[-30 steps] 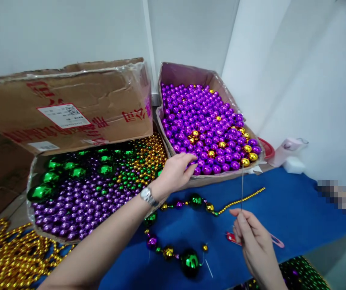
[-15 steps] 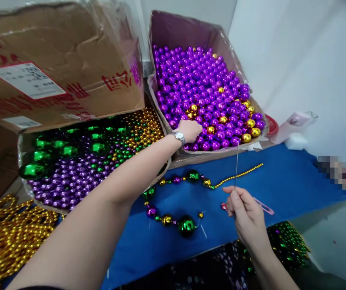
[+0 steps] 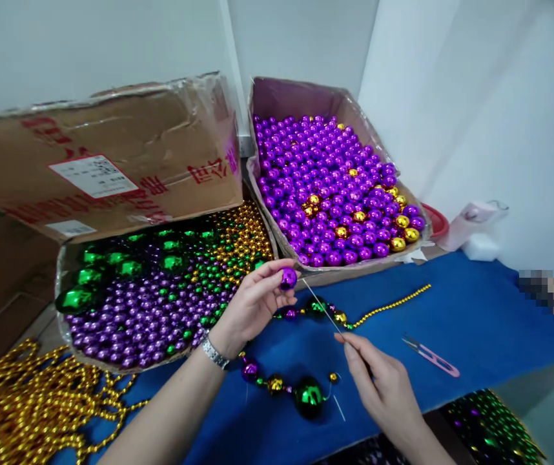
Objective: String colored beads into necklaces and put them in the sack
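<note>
Beneath both hands spreads the blue-covered worktop (image 3: 475,323). Left of the left hand sits a big cardboard box (image 3: 112,161) whose open front shows mixed green, purple and gold beads (image 3: 161,290). Beyond the hands stands a second box (image 3: 301,103) heaped with purple beads (image 3: 325,187) and a few gold ones. Far left of the left forearm lies a pile of gold bead strands (image 3: 25,407). Between and just below the hands a partly strung necklace (image 3: 306,394) of green, gold and purple beads curves across the cloth, trailing off as a thin gold strand (image 3: 393,305) to the right. Right of the right hand lie small pink snips (image 3: 432,355). The left hand (image 3: 252,303) pinches a single purple bead (image 3: 288,278) between thumb and fingertips, raised above the cloth. The right hand (image 3: 378,387) pinches a thin needle (image 3: 320,303), its tip slanting up toward that bead, just beside it.
</note>
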A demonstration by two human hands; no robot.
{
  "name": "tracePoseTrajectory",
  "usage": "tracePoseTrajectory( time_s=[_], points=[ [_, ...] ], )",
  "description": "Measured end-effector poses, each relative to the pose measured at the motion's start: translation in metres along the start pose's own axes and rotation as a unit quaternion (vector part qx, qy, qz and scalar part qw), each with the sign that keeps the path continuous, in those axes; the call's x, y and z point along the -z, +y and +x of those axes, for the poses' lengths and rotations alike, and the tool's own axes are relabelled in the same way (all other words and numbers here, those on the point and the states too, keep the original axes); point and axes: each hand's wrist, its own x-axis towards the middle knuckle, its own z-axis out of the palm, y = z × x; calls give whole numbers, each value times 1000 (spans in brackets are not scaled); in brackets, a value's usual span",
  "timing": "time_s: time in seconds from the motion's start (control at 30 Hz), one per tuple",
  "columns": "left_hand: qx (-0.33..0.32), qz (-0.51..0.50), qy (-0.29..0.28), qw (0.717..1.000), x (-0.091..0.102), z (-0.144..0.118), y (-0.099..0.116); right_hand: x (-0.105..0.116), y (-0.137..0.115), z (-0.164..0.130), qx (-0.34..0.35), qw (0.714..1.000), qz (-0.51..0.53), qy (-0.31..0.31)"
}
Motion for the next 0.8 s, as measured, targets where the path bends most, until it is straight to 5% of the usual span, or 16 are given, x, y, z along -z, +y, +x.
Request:
tracePoseTrajectory(
  time_s=[0.23,0.8],
  points=[
    [12,-61,34,997,15,-13,-8,-8,0,-3,64,998,-23,-3],
    [-12,-97,107,989,18,-19,-4,-8,3,-7,53,998,-36,-14]
  ],
)
